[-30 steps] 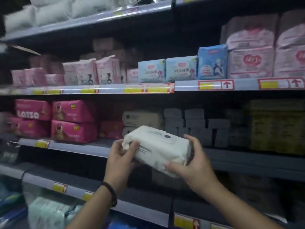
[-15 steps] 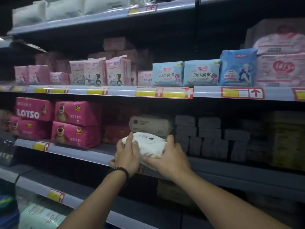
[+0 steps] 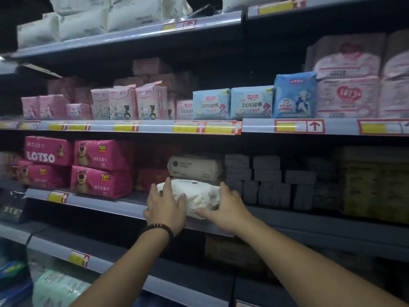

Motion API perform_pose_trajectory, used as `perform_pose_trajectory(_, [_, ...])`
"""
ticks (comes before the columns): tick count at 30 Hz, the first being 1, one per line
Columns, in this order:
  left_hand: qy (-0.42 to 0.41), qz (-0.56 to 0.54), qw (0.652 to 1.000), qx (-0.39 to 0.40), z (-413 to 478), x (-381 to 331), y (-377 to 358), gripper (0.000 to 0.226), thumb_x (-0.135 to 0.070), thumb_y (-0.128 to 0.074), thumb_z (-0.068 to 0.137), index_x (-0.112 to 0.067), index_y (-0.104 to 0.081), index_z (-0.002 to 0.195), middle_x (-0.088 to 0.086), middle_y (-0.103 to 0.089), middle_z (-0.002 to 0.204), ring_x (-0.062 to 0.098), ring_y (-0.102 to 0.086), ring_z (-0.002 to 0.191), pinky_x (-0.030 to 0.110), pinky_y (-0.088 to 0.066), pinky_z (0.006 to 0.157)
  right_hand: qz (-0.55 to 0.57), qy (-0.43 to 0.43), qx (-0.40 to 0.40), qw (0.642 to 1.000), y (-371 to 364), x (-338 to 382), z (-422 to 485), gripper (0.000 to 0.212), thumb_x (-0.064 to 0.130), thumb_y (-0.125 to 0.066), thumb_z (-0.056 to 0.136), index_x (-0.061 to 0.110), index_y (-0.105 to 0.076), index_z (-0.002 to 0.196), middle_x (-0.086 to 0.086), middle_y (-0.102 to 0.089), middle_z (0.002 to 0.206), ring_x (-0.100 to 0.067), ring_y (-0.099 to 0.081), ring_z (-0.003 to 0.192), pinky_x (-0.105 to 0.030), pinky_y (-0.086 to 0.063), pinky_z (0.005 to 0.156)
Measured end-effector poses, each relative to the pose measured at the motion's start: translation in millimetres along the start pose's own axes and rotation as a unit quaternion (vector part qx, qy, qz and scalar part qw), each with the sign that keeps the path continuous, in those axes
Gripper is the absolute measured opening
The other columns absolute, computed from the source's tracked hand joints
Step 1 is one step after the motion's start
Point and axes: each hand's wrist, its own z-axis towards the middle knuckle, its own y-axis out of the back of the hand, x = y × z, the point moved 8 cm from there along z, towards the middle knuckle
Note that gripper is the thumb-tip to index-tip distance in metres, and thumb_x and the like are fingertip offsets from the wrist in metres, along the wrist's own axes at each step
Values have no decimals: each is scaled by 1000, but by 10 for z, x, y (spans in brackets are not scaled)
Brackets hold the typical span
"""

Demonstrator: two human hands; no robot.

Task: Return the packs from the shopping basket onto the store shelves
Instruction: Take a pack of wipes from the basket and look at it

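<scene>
White pack [image 3: 199, 197] held between both hands, sitting on the front edge of the shelf [image 3: 106, 206]. Left hand [image 3: 166, 206] fingers spread flat over its left end; right hand [image 3: 225, 210] fingers curled round its right end. Cream pack [image 3: 194, 167] just past the fingertips. Pink bear packs [image 3: 100, 169] off to the left

One head view, close to the shelves [image 3: 132, 209], faces them slightly leftward and looks down; edges are dim, perhaps distorted.
</scene>
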Motion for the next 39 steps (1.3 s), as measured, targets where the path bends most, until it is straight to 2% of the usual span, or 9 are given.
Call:
perform_pose_trajectory(4, [-183, -70, 978, -66, -870, -271, 41, 54, -27, -69, 91, -30, -47, 140, -4, -46, 141, 23, -47, 131, 44, -44, 106, -43, 76, -47, 995, 345, -282, -730, 73, 59, -67, 95, 32, -36, 156, 6, -39, 153, -16, -43, 142, -33, -42, 113])
perform_pose_trajectory(7, [-252, -125, 959, 39, -1738, -341, -291, 25, -27, -68, 89, -40, -57, 108, -22, -53, 110, 3, -57, 106, 23, -48, 90, -34, 91, -22, 995, 420, -742, -1390, 39, 56, -66, 96, 42, -53, 129, 22, -52, 127, 2, -52, 120, -26, -46, 102])
perform_pose_trajectory(14, [-121, -119, 937, 305, -3193, 246, -1759, 13, -32, -62, 81, -38, -62, 93, -16, -69, 82, -1, -63, 68, 15, -48, 66, -11, -32, 58, 998, 9, -2273, -2736, 25, 56, -70, 81, 39, -66, 99, 20, -69, 100, 5, -65, 102, -15, -52, 86])
perform_pose_trajectory(17, [-134, 36, 904, 404, -3594, 506, -2233, 9, -29, -61, 90, -33, -61, 98, -4, -75, 100, 13, -70, 90, 24, -46, 74, 15, -117, 58, 991, -314, -2936, -3361, 27, 46, -65, 78, 27, -71, 95, 11, -72, 89, -3, -68, 91, -15, -52, 76])
perform_pose_trajectory(22, [-102, 249, 781, 563, -4061, 925, -2712, 51, -47, -66, 94, -18, -56, 134, 7, -58, 144, 27, -55, 131, 32, -45, 104, -9, -220, 150, 964, -883, -3511, -3940, 14, 32, -70, 91, 24, -71, 102, 5, -72, 91, -11, -68, 86, -30, -56, 78])
perform_pose_trajectory(27, [-46, 283, 816, 502, -4362, 1035, -2805, 107, -76, -65, 75, -22, -19, 156, 21, -28, 154, 41, -50, 134, 43, -46, 106, -6, -222, 204, 953, -1243, -3468, -3986, 22, 31, -73, 90, 22, -71, 110, 0, -73, 100, -19, -69, 91, -31, -57, 77])
perform_pose_trajectory(31, [-151, 390, 763, 493, -4589, 1048, -2878, 122, -73, -70, 71, -25, -2, 160, 4, -21, 157, 34, -28, 145, 46, -41, 110, -20, -233, 207, 950, -1364, -3436, -3987, 29, 40, -73, 86, 24, -72, 110, 2, -75, 104, -20, -69, 102, -35, -56, 90])
perform_pose_trajectory(36, [-201, 416, 737, 493, -4597, 996, -2850, 117, -70, -73, 65, -23, -14, 155, 7, -38, 144, 36, -43, 134, 46, -50, 100, -2, -238, 209, 948, -1360, -3496, -4009, 26, 35, -76, 90, 25, -72, 114, 3, -71, 109, -17, -68, 103, -33, -56, 92])
perform_pose_trajectory(39, [-201, 377, 758, 492, -4520, 910, -2771, 105, -68, -74, 66, -22, -26, 147, 5, -43, 140, 35, -47, 130, 45, -51, 100, 18, -246, 200, 948, -1264, -3533, -3982, 26, 32, -73, 94, 23, -71, 118, 3, -69, 112, -14, -66, 102, -28, -55, 87])
